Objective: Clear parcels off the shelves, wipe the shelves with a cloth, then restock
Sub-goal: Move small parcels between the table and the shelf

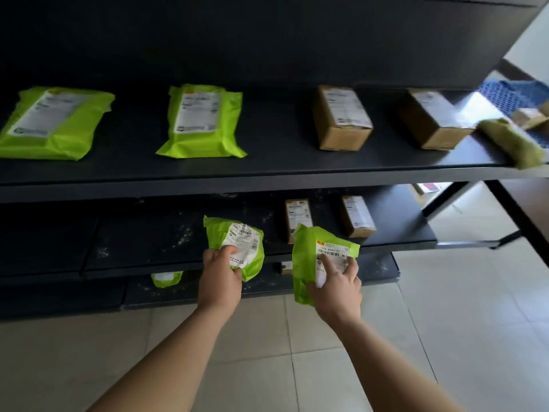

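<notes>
The left hand [219,273] grips one green mailer [237,234], right hand [337,285] another [307,248], before a dusty shelf [148,239] bearing two boxes [298,214].

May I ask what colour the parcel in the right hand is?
The parcel is lime green with a white label, head view.

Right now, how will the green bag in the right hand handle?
Probably floppy: the green bag creases and bends around the right hand. Likely light, since one hand holds it in the air. Its glossy film may be slippery.
</notes>
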`<control>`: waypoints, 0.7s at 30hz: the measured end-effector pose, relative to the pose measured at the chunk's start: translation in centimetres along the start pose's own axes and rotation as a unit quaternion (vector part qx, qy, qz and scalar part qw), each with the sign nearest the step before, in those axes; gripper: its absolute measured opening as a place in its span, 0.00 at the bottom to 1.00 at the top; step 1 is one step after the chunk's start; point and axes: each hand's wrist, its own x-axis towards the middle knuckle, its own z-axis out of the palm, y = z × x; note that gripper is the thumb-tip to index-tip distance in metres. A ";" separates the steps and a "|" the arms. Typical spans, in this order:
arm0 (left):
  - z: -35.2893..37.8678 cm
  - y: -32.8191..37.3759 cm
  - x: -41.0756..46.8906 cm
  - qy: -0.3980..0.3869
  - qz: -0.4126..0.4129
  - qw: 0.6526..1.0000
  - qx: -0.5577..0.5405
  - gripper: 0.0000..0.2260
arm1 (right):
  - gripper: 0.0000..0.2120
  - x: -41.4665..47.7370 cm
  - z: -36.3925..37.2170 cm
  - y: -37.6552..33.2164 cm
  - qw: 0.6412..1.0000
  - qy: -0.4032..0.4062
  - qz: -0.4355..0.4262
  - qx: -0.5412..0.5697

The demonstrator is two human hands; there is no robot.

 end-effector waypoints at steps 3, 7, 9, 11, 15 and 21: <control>1.9 3.7 -2.1 -0.012 0.024 1.000 0.002 0.17 | 0.32 -1.1 -2.9 3.8 1.000 0.015 0.016 0.014; 4.9 9.2 -5.1 -0.023 0.045 0.999 -0.006 0.16 | 0.32 -2.1 -7.6 9.5 0.998 0.035 0.032 0.036; 6.6 12.3 -6.5 -0.026 0.048 0.998 -0.012 0.15 | 0.32 -2.5 -10.3 12.7 0.997 0.052 0.038 0.052; 8.3 15.7 -8.0 -0.033 0.059 0.997 -0.020 0.15 | 0.31 -2.8 -13.0 15.9 0.994 0.067 0.047 0.067; 12.1 23.0 -11.4 -0.061 0.096 0.993 -0.030 0.14 | 0.31 -3.6 -18.5 23.2 0.989 0.099 0.076 0.075; 18.1 32.3 -16.0 -0.103 0.164 0.980 -0.034 0.14 | 0.32 -4.1 -25.3 33.2 0.975 0.145 0.147 0.088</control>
